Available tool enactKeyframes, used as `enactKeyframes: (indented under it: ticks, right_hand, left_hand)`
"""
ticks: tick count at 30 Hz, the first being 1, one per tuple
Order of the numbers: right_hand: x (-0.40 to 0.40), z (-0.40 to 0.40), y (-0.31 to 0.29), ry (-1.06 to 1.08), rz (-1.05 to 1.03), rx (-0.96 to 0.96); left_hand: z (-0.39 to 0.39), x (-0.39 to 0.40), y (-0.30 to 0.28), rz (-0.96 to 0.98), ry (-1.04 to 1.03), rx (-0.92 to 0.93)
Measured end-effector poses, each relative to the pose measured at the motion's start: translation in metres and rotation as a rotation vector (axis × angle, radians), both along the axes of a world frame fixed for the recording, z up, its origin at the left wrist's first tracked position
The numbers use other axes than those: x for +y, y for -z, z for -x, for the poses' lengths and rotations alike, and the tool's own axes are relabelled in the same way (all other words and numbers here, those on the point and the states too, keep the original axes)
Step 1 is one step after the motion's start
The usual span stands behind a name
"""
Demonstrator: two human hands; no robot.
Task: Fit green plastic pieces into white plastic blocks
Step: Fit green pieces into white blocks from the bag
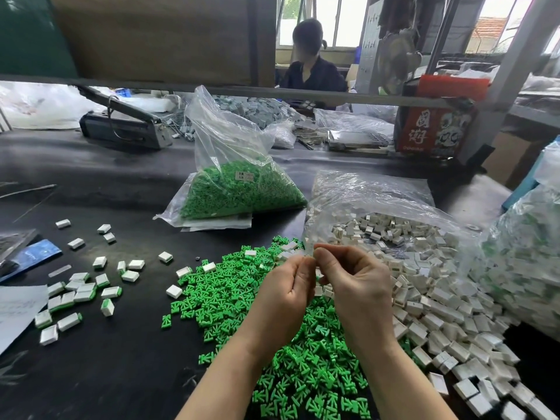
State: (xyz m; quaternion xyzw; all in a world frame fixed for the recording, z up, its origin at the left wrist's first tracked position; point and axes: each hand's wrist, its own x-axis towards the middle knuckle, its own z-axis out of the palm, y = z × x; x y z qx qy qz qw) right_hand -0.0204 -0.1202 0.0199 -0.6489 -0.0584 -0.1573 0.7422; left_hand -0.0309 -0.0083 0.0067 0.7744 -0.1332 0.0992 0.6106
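My left hand and my right hand meet fingertip to fingertip above a loose pile of green plastic pieces. Both are pinched closed at the tips, and whatever sits between the tips is hidden. A white block shows in the gap under the curled fingers of my right hand. To the right, a heap of white plastic blocks spills from an open clear bag. Several fitted white blocks with green ends lie scattered at the left.
A clear bag of green pieces stands behind the pile. Another clear bag of blocks bulges at the right edge. A sealing tool and a red box are at the back, and a person sits beyond the shelf rail. White paper lies at the left.
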Motion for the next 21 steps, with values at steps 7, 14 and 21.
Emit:
enactKeyframes:
  ticks: [7, 14, 21]
  right_hand:
    - [0.0, 0.0, 0.001, -0.01, 0.089, -0.038]
    - [-0.009, -0.002, -0.005, -0.115, 0.241, -0.078]
    - [-0.016, -0.002, -0.006, -0.177, 0.292, -0.117]
  left_hand:
    - [0.001, 0.0, -0.002, -0.059, -0.016, -0.021]
    - [0.0, 0.01, -0.001, -0.155, -0.011, -0.065]
    - [-0.001, 0.014, 0.0, -0.179, 0.021, -0.077]
